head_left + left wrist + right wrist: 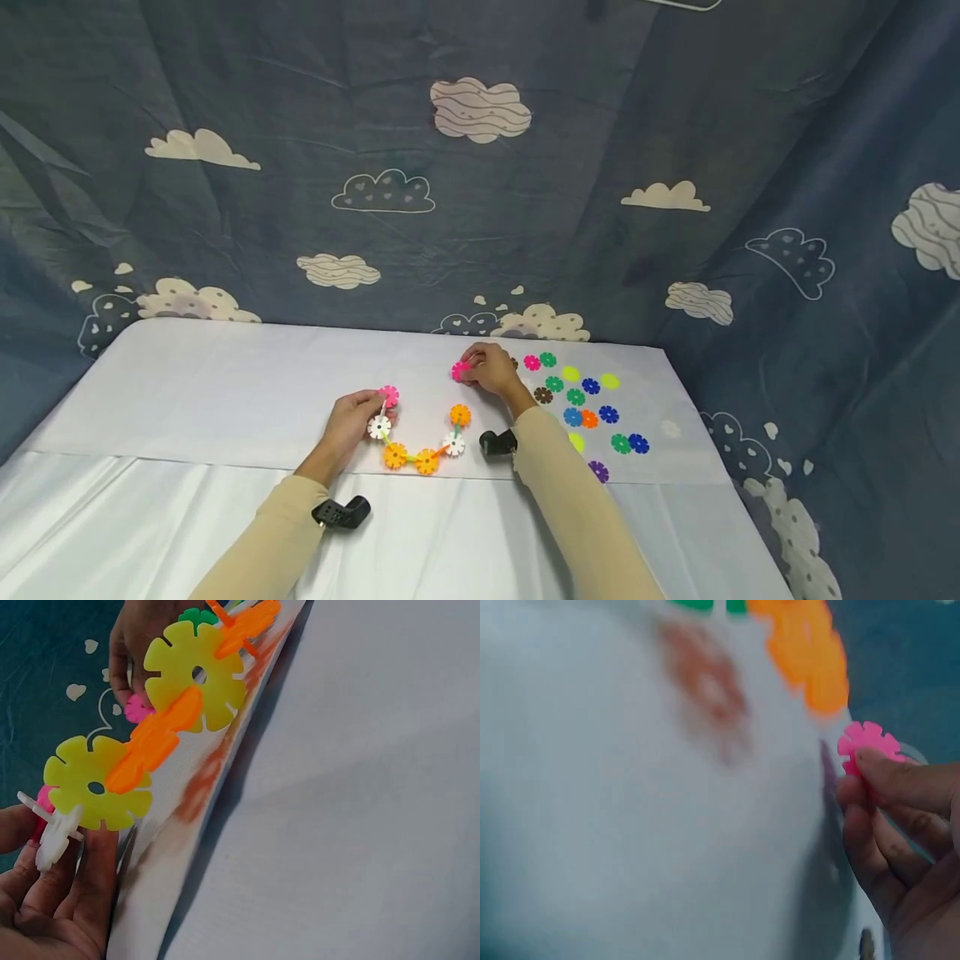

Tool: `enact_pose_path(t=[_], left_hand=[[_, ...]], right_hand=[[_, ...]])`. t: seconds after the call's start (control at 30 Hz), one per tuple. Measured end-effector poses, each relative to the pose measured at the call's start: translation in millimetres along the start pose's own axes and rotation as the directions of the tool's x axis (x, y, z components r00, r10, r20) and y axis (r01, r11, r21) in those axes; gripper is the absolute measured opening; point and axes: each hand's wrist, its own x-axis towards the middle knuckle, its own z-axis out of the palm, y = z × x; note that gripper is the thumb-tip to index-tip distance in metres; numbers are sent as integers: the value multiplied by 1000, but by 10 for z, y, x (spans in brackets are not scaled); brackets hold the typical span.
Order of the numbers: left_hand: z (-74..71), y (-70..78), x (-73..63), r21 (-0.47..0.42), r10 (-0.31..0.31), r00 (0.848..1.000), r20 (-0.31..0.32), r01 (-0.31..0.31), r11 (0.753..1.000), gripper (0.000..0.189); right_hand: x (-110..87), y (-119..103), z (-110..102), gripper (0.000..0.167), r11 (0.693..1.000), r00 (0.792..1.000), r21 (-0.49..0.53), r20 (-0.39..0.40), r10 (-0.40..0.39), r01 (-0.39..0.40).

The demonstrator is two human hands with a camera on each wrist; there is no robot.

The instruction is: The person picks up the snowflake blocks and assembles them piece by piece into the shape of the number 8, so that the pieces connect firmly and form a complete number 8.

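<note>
My left hand (347, 423) grips one end of a curved chain of notched flower-shaped plastic discs. At that end are a pink disc (389, 395) and a white disc (379, 427); the pink one is mostly hidden in the left wrist view. Orange discs (394, 456), yellow discs (96, 784) and another white disc (453, 444) follow along the chain, joined edge to edge by their slots. An orange disc (461, 415) forms its other end, above a green one. Beyond that end, my right hand (491, 368) pinches a loose pink disc (866, 744) between thumb and fingers.
Loose discs in several colours lie scattered on the white table to the right, among them a blue disc (609, 414), a purple disc (598, 472) and a brown disc (543, 395). A dark curtain (480, 208) with cloud prints hangs behind the white tabletop (225, 392).
</note>
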Motion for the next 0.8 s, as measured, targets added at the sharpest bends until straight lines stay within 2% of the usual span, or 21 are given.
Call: enact_pose_path(t=[0.1, 0.27, 0.4, 0.5, 0.67, 0.8], left_hand=[[-1, 10, -11, 0, 9, 1000, -7, -9, 1000, 32], [3, 15, -26, -26, 25, 1000, -11, -26, 999, 30], [0, 15, -17, -9, 28, 999, -24, -28, 1000, 29], [1, 12, -9, -1, 24, 999, -27, -24, 1000, 29], [5, -3, -9, -25, 33, 999, -12, -33, 999, 29], [2, -7, -3, -39, 45, 999, -15, -45, 998, 29]], right_hand=[[-70, -86, 26, 16, 991, 995, 124, 81, -57, 47], [-186, -280, 100, 10, 985, 977, 142, 177, -119, 94], [-249, -396, 213, 8, 981, 967, 164, 214, -138, 104], [-270, -438, 314, 7, 971, 962, 211, 221, -161, 114], [-276, -456, 454, 7, 942, 958, 297, 189, -216, 154], [-269, -466, 512, 6, 939, 956, 281, 159, -248, 197]])
